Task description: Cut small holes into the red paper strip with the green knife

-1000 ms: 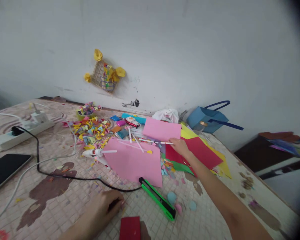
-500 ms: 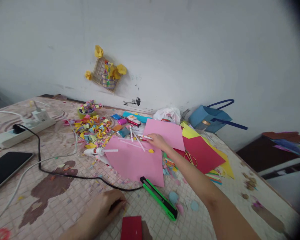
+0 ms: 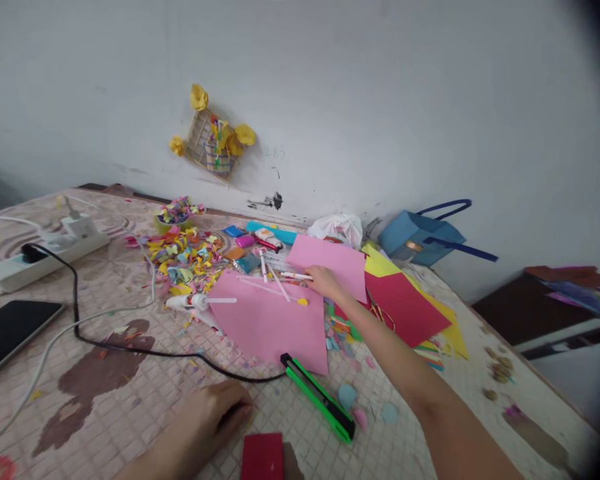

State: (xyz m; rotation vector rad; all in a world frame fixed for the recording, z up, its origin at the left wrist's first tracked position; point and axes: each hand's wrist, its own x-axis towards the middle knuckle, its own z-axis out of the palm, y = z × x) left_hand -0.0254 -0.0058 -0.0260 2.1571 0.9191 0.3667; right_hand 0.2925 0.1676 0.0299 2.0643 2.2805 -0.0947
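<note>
My right hand reaches over the pink sheets, its fingers pinched on the right end of a white pen. Other white sticks lie just left of it on the lower pink paper. My left hand rests on the table with fingers curled; what they hold, if anything, is hidden. Right of the left hand lies a green cutter, and below it a small red piece. A white glue gun lies at the left edge of the pink paper.
Paper scraps are heaped at the back left. A power strip, cables and a black phone lie at the left. Red paper, gold-handled scissors and a blue bag are at the right.
My right hand has shifted slightly right and the white pen has moved right with it. My left hand has stayed nearly in place.
</note>
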